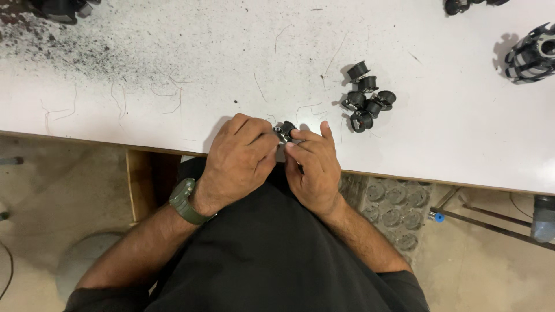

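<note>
Far left there's a dusting of black specks [87,52] on the white table [202,69]. Moving in, the person's left forearm angles up from the lower left, green watch [186,201] on the wrist, and the left hand [240,162] is curled knuckles-up at the table's near edge. Its fingertips pinch a small black part [285,131] with a bit of metal on it, held just over the edge. The right hand [312,170] comes in from the other side, thumb and forefinger clamped on the same part, so both hands are pressed together around it. Just right sits a cluster of similar black parts [365,98], and a bigger black slotted piece [532,55] lies far right.
</note>
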A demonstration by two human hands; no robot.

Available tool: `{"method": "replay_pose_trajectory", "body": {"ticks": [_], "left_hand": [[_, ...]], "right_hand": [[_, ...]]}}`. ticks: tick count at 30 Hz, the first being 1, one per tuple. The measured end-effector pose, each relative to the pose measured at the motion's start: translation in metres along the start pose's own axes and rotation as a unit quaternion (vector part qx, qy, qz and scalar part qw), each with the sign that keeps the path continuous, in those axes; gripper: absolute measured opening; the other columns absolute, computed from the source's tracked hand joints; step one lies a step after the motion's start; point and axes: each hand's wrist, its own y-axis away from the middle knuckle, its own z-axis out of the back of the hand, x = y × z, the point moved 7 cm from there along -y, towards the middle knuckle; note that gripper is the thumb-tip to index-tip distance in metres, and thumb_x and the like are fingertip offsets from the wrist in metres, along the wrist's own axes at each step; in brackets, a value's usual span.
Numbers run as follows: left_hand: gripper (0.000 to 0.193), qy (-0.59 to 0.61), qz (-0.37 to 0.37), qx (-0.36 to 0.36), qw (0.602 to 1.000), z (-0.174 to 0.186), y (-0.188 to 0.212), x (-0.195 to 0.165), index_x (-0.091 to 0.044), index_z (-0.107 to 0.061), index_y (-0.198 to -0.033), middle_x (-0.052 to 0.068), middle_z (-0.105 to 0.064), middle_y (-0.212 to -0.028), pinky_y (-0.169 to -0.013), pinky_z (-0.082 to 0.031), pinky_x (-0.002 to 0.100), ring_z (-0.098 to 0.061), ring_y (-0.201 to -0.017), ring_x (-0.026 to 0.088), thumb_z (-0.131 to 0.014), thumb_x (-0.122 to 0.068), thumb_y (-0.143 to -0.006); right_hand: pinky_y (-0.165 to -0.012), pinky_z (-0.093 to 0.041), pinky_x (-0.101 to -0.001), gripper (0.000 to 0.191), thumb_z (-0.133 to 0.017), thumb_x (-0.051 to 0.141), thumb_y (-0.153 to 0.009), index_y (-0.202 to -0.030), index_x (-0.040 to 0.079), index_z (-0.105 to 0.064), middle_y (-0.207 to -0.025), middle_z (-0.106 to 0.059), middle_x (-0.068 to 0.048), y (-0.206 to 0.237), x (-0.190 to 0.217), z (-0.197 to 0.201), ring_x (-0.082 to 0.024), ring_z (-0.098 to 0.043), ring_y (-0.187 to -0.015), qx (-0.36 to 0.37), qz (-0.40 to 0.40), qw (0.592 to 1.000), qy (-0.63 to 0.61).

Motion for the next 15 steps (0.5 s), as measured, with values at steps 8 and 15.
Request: {"method": "replay_pose_trajectory", "body": {"ticks": [8,15], "left_hand": [[0.034,0.056,0.019,0.016,0.998,0.020,-0.018,0.003,0.002,-0.065,-0.121,0.016,-0.061,-0.125,-0.069,-0.056,0.036,-0.067,-0.086,0.024,-0.072,-0.003,-0.087],[0.017,0.040,0.061,0.089,0.993,0.018,-0.032,0.008,-0.007,-0.072,-0.107,0.005,-0.065,-0.105,-0.069,-0.055,0.037,-0.068,-0.083,0.023,-0.077,-0.005,-0.091]], "right_hand": [[-0.129,-0.019,-0.0591,0.030,-0.078,0.002,-0.085,-0.114,0.008,-0.071,-0.100,-0.056,-0.008,-0.017,-0.002,0.029,-0.031,-0.060,-0.123,0.013,-0.038,0.997,0.067],[-0.127,-0.014,-0.0645,0.038,-0.089,0.020,-0.083,-0.115,0.007,-0.073,-0.111,-0.058,-0.010,-0.029,-0.012,0.014,-0.032,-0.051,-0.130,0.077,-0.055,0.992,0.084]]}}
